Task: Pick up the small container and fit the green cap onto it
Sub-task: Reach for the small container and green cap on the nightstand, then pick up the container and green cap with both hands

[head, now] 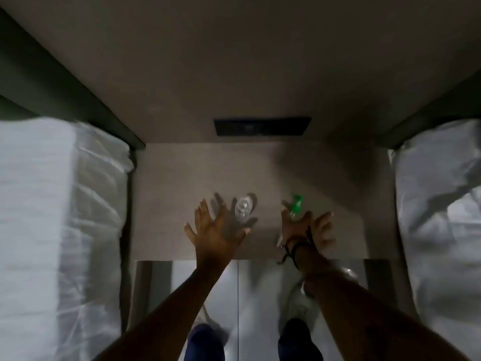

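A small clear container [243,207] lies on the grey tabletop [169,183], just right of my left hand's fingertips. My left hand [214,229] hovers with its fingers spread and holds nothing. The green cap [296,203] sits on the table to the right of the container, right at the fingertips of my right hand [305,226]. My right hand is spread open too, with dark bands around its wrist; whether a finger touches the cap cannot be told in the blur.
White plastic-wrapped mattresses flank the narrow table on the left [59,217] and right [440,204]. A dark rectangular panel [263,126] is set in the wall behind the table. My legs and feet stand on the pale floor [257,295] below the table's near edge.
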Tool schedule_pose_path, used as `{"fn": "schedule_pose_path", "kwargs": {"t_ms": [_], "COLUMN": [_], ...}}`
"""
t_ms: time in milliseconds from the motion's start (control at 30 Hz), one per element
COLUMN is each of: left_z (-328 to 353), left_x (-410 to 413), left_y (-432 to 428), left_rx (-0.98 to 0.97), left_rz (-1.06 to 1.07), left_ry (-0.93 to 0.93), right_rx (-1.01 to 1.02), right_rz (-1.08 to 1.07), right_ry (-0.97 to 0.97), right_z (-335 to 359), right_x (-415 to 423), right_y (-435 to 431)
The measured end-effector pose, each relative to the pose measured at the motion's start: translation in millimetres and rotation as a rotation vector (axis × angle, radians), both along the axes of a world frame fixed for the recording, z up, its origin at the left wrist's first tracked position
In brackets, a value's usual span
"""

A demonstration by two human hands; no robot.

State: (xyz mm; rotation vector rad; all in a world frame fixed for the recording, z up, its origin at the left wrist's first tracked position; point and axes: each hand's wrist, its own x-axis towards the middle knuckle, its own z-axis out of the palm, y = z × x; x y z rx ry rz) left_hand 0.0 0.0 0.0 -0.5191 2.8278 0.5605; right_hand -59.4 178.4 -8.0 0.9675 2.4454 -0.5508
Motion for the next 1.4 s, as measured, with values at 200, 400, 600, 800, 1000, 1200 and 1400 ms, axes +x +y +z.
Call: {"fn": "schedule_pose_path", "kwargs": {"t_ms": [200, 400, 600, 800, 1000, 1200, 1400], "left_z": [-73.3, -73.9, -59.5, -55.0, -61.1, -62.7, -63.7], "left_x": [-19.8, -32.7, -54.4, -70.9, -73.9, -72.2, -69.6], "left_y": [22.8, 18.8, -4.3, -28.3, -33.3, -31.2, -30.3], "left_rx": [0.136, 0.185, 0.345, 0.438, 0.452, 0.421, 0.433], "left_rz": [0.120, 0.192, -0.003, -0.194, -0.243, -0.239, -0.252], "left_ry": [0.238, 0.336, 0.182, -0.047, -0.067, -0.068, -0.014], "right_rx": [0.195, 0.100, -0.672, -1.023, -0.728, -0.527, -0.402], "right_rz": [0.042, -0.087, -0.286, -0.286, 0.109, 0.521, 0.772], "right_ry": [0.060, 0.064, 0.443, 0.807, 0.859, 0.835, 0.758], "right_z": [-87.4, -78.9, 4.9, 42.7, 26.3, 8.1, -5.2], "right_x": [-41.3, -61.7, -96.7, -68.1, -49.0, -30.4, -14.7], "right_y": [12.2, 11.9, 4.4, -30.7, -47.8, -46.5, -53.7]}}
